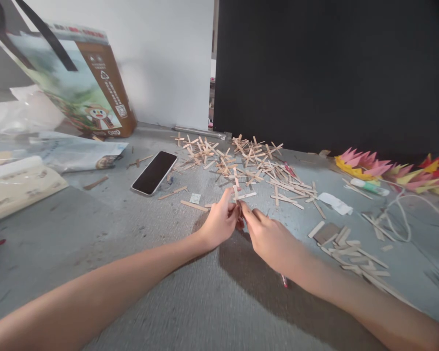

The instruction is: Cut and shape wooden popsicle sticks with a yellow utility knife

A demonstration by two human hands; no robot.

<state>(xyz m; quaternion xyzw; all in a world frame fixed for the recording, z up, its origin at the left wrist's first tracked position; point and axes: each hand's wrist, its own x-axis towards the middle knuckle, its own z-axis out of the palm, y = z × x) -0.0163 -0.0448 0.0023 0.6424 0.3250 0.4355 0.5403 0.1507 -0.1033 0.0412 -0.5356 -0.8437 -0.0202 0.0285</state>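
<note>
Both my hands meet over the middle of the table. My left hand [220,222] is closed, gripping an upright wooden craft stick [236,191] that sticks out above the thumb. My right hand [269,236] is closed too, its fingertips pinched at the stick's lower end; what lies between the palms is hidden. Below my right wrist shows a thin red-and-white tip [284,281], the rest of it covered. Just beyond the hands spreads a pile of craft sticks [249,156], many joined into crosses. More loose craft sticks [351,253] lie right of my right forearm.
A phone [154,173] lies left of the pile. A printed bag [76,87] stands at the back left near plastic packets [25,180]. On the right are a glue stick [369,186], a white cord [406,224] and pink-and-yellow paper pieces [366,163]. A black panel [332,73] stands behind.
</note>
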